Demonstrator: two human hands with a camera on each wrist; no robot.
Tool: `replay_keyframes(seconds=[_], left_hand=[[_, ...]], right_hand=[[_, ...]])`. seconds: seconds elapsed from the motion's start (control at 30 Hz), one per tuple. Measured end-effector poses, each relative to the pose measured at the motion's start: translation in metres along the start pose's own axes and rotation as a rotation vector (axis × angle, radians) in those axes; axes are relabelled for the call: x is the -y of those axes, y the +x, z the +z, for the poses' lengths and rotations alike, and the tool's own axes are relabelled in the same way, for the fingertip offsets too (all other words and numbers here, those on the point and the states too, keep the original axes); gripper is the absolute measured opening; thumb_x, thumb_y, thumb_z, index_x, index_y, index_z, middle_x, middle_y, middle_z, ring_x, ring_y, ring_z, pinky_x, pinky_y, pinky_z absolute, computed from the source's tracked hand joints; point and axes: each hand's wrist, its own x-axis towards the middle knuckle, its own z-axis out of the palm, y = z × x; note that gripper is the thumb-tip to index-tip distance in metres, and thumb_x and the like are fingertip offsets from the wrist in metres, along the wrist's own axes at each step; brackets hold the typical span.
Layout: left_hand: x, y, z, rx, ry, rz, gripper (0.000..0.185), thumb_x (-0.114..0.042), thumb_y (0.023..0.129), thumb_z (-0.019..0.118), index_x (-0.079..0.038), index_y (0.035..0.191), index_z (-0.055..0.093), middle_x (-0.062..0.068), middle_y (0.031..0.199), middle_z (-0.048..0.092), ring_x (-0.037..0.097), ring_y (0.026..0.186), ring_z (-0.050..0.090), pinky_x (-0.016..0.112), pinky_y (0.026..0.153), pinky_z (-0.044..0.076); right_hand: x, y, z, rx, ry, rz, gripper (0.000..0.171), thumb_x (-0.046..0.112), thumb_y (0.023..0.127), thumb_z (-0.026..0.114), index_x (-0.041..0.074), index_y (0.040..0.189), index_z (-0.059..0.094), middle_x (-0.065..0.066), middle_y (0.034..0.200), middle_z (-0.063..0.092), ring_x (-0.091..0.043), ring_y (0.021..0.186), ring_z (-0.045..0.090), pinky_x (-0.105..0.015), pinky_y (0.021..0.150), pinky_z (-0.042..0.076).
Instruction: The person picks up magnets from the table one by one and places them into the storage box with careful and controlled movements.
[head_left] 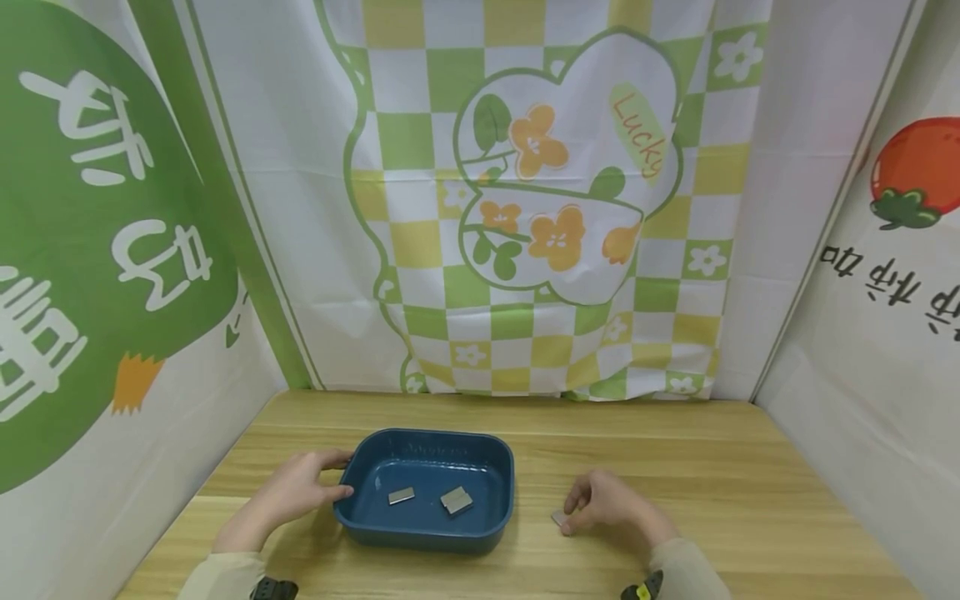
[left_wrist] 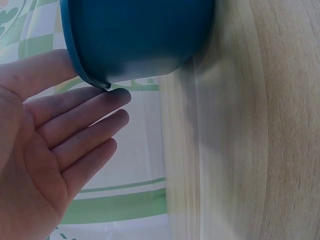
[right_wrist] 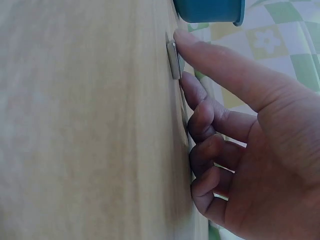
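Observation:
A dark blue rectangular tub (head_left: 420, 538) stands on the wooden table, with flat silvery metal blocks lying inside: one single block (head_left: 401, 496) at left and a small cluster (head_left: 456, 500) at right. My left hand (head_left: 300, 487) touches the tub's left rim with thumb and index finger. Its other fingers extend fairly straight beside the tub in the left wrist view. To the right of the tub, my right hand (head_left: 600, 502) pinches a small silvery metal block (right_wrist: 173, 60) between thumb and index finger, low at the tabletop. The remaining right fingers are curled.
Pale wood tabletop (head_left: 712, 467) surrounds the tub. A checkered green and yellow curtain (head_left: 405, 317) hangs along the back edge. Printed cloth panels enclose the left (head_left: 247, 367) and right (head_left: 847, 333) sides.

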Motion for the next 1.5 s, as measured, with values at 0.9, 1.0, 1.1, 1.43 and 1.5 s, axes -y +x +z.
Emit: replay_keyframes(seconds=[0.9,1.0,1.1,1.43,1.5], left_hand=[[0.000,0.000,0.001,-0.003,-0.017,0.000,0.052,-0.024,0.078,0.077,0.000,0.122,0.061,0.017,0.115,0.067,0.038,0.111,0.060,0.059,0.096,0.043],[0.000,0.000,0.001,-0.005,-0.015,0.002,0.052,-0.024,0.078,0.077,-0.001,0.122,0.061,0.017,0.115,0.067,0.038,0.111,0.060,0.059,0.096,0.043],[0.001,0.000,0.001,-0.001,-0.014,-0.002,0.053,-0.025,0.078,0.077,-0.001,0.122,0.061,0.017,0.115,0.067,0.039,0.112,0.059,0.059,0.096,0.043],[0.001,0.001,0.001,-0.007,-0.007,0.011,0.051,-0.024,0.078,0.077,0.000,0.120,0.062,0.017,0.114,0.067,0.038,0.111,0.060,0.058,0.095,0.044],[0.001,0.001,0.001,-0.005,-0.006,0.011,0.051,-0.024,0.078,0.077,0.000,0.121,0.062,0.017,0.114,0.067,0.038,0.111,0.060,0.058,0.095,0.044]], right_hand=[[-0.013,0.001,-0.003,-0.002,0.009,-0.007,0.019,0.022,0.071,0.082,0.011,0.084,0.073,0.003,0.077,0.065,-0.009,0.070,0.052,-0.020,0.060,0.043],[-0.016,0.001,-0.004,0.004,0.009,-0.018,0.019,0.024,0.072,0.081,0.012,0.083,0.073,0.004,0.075,0.064,-0.007,0.068,0.051,-0.019,0.059,0.043],[-0.019,0.001,-0.004,0.013,0.023,-0.028,0.019,0.024,0.072,0.081,0.012,0.083,0.073,0.004,0.074,0.063,-0.006,0.066,0.050,-0.019,0.058,0.043],[-0.020,-0.002,-0.006,0.031,0.054,-0.041,0.020,0.026,0.073,0.081,0.011,0.085,0.072,0.003,0.074,0.062,-0.007,0.066,0.050,-0.020,0.058,0.043],[-0.021,-0.002,-0.006,0.031,0.049,-0.044,0.020,0.026,0.073,0.081,0.011,0.084,0.072,0.004,0.073,0.062,-0.006,0.066,0.050,-0.020,0.059,0.043]])
